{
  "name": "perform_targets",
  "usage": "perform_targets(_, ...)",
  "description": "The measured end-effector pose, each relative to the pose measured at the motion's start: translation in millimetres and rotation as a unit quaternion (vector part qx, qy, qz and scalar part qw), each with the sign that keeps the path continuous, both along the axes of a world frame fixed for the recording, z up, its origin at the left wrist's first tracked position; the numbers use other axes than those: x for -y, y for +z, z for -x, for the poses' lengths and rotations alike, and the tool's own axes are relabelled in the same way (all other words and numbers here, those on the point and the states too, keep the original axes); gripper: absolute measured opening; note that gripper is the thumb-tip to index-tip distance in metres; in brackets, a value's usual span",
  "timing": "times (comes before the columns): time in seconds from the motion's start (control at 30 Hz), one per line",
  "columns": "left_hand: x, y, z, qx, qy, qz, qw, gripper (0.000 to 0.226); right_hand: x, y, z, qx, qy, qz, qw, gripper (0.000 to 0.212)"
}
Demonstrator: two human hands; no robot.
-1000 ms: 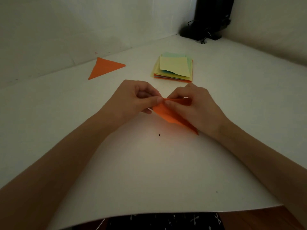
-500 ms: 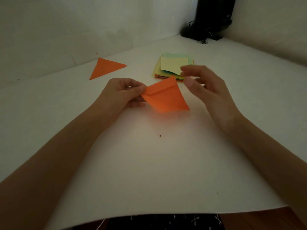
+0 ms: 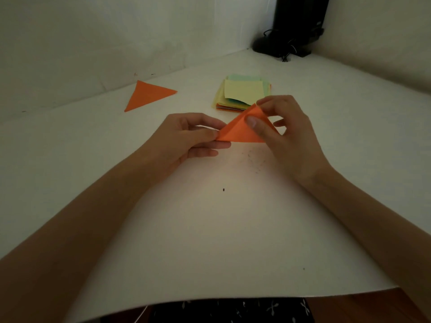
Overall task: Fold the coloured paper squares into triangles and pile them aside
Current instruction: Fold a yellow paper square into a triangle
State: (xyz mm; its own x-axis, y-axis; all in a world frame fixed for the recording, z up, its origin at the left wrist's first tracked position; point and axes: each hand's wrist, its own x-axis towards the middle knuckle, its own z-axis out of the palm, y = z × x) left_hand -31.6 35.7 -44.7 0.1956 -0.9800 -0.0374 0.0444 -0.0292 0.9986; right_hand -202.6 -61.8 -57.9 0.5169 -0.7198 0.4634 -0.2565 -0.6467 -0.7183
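Head view, single frame. Item one: left hand (image 3: 186,136), fingers curled, thumb and forefinger pinching the left corner of a folded orange paper (image 3: 238,132). Item two: right hand (image 3: 286,134), thumb laid on the near face of the same paper and forefinger behind its top corner, nipping that corner; the remaining fingers are loosely bent behind the sheet. The two hands are close together, joined only through the paper, which spans the gap between them as a triangle, apex up and long edge low, lifted just clear of the surface. Item three: a finished orange triangle (image 3: 149,95), flat on the surface, well beyond the left hand and off to its outer side, untouched. Item four: a stack of coloured squares (image 3: 242,93), pale yellow on top with green, blue and orange edges showing below, lying just beyond the right hand's fingertips; its near corner is hidden by the held paper. Item five: a white table sheet (image 3: 210,229) under both forearms, with a small dark speck (image 3: 223,189) nearer the body than the hands. Item six: a black stand (image 3: 296,26) with cables, in the far corner well past the right hand; its kind cannot be told. Item seven: dark patterned fabric (image 3: 233,310) below the sheet's near edge.
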Motion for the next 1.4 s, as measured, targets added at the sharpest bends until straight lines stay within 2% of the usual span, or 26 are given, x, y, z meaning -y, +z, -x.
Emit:
perform_targets(0.2, 0, 1, 3, 0.012, -0.024, -0.014, 1.000, 0.011, -1, 8, -1, 0.098, 0.002, -0.166, 0.981, 0.023)
perform_targets(0.33, -1, 1, 7, 0.081, -0.024, -0.007, 0.996, 0.028, -2, 7, -1, 0.089, -0.002, -0.151, 0.984, 0.018)
perform_targets(0.47, 0, -1, 6, 0.127, 0.020, 0.011, 0.992, 0.004, -3, 9, 0, 0.111, 0.021, -0.167, 0.979, 0.024)
perform_targets(0.6, 1, -1, 1, 0.148, 0.043, 0.029, 0.988, 0.007, -2, 12, 2, 0.132, 0.050, -0.227, 0.963, 0.029)
perform_targets(0.7, 1, -2, 2, 0.176, 0.033, 0.044, 0.983, 0.010, 0, 13, 2, 0.100, 0.035, -0.274, 0.956, 0.020)
perform_targets(0.8, 2, -3, 5, 0.226, 0.025, 0.058, 0.972, 0.014, -2, 13, 2, 0.066, 0.030, -0.256, 0.964, 0.005)
perform_targets(0.9, 1, -4, 8, 0.261, 0.025, 0.061, 0.963, 0.014, -5, 13, 1, 0.078, 0.025, -0.209, 0.974, 0.011)
perform_targets(1.07, 1, -4, 9, 0.227, 0.018, 0.058, 0.972, 0.009, -7, 12, -1, 0.097, 0.037, -0.203, 0.974, 0.014)
perform_targets(1.17, 1, -3, 9, 0.184, 0.018, 0.055, 0.981, 0.010, -4, 12, -1, 0.122, 0.046, -0.235, 0.963, 0.004)
perform_targets(1.2, 1, -3, 9, 0.153, 0.027, 0.058, 0.986, 0.010, -2, 13, 0, 0.158, 0.069, -0.276, 0.945, 0.006)
perform_targets(1.27, 2, -2, 11, 0.076, 0.058, 0.068, 0.993, 0.010, -1, 15, 1, 0.214, 0.127, -0.377, 0.892, 0.023)
perform_targets(1.33, 2, -2, 16, 0.034, 0.069, 0.078, 0.994, 0.011, -6, 14, -3, 0.172, 0.141, -0.406, 0.887, 0.032)
perform_targets(1.4, 2, -4, 21, 0.034, 0.054, 0.084, 0.994, 0.011, -13, 10, -8, 0.116, 0.142, -0.382, 0.906, 0.025)
